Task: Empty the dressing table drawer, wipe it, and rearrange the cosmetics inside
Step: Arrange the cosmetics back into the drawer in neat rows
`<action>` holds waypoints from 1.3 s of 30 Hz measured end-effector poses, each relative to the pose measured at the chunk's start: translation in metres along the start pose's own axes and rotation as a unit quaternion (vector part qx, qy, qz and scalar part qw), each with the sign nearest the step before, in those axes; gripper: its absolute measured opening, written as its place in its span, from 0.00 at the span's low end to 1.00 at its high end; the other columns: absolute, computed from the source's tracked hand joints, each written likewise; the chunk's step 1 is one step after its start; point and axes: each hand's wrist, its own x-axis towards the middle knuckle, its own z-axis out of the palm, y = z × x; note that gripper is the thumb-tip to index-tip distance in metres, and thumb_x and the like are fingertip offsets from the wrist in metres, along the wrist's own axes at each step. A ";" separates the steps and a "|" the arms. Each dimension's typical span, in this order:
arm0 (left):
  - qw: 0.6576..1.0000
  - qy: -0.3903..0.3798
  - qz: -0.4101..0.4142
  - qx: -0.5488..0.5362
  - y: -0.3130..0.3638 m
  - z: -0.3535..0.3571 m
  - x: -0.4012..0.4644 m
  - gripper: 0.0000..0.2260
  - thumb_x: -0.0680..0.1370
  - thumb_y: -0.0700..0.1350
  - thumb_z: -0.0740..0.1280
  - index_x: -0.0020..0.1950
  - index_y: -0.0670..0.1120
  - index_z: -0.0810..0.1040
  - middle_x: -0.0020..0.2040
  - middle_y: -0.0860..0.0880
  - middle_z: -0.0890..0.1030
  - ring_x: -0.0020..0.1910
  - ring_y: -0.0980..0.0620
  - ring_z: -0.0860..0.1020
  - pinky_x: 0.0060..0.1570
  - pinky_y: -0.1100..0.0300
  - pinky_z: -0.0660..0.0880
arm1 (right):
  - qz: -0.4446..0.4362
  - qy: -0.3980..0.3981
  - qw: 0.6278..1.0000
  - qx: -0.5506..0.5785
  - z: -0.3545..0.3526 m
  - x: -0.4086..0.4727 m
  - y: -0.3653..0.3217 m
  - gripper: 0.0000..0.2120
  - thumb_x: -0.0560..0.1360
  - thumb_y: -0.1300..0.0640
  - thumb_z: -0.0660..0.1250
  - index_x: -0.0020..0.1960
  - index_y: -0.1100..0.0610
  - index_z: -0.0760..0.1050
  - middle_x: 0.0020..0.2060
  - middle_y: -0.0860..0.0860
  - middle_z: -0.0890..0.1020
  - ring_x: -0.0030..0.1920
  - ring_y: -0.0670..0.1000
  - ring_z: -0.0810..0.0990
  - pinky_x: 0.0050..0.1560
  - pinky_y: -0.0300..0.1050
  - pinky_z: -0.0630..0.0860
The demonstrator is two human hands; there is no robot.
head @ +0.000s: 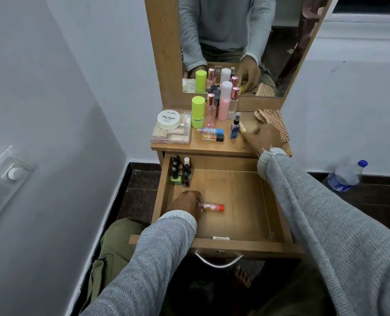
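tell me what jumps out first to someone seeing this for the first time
The open drawer in the middle, nearly bare: the left hand holds a red-capped tube on its floor, and nail polish bottles stand in its back left corner. Above it, the table top is crowded with cosmetics, where the right hand reaches for a small item beside a checked cloth.
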 end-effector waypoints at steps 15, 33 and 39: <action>1.000 0.011 -0.007 -0.009 0.001 0.002 -0.001 0.08 0.74 0.41 0.70 0.51 0.49 0.79 0.53 0.47 0.81 0.52 0.48 0.79 0.54 0.54 0.76 | -0.086 -0.181 0.975 0.092 -0.004 -0.088 0.073 0.03 0.73 0.56 0.72 0.44 0.56 0.81 0.37 0.50 0.83 0.36 0.51 0.83 0.40 0.46 0.82; 1.000 0.015 -0.008 -0.007 0.000 0.000 -0.003 0.16 0.74 0.40 0.69 0.61 0.47 0.75 0.59 0.43 0.79 0.57 0.43 0.78 0.58 0.50 0.75 | -0.149 -0.337 0.928 -0.058 0.065 -0.094 0.064 0.05 0.74 0.56 0.71 0.46 0.58 0.82 0.40 0.51 0.84 0.41 0.50 0.81 0.44 0.46 0.78; 1.000 0.016 -0.005 -0.016 0.000 0.001 -0.003 0.15 0.74 0.39 0.69 0.60 0.47 0.75 0.57 0.44 0.80 0.55 0.44 0.79 0.56 0.50 0.76 | -0.229 -0.194 0.952 -0.060 0.043 -0.090 0.022 0.07 0.78 0.55 0.65 0.47 0.58 0.79 0.38 0.52 0.81 0.38 0.50 0.79 0.44 0.43 0.78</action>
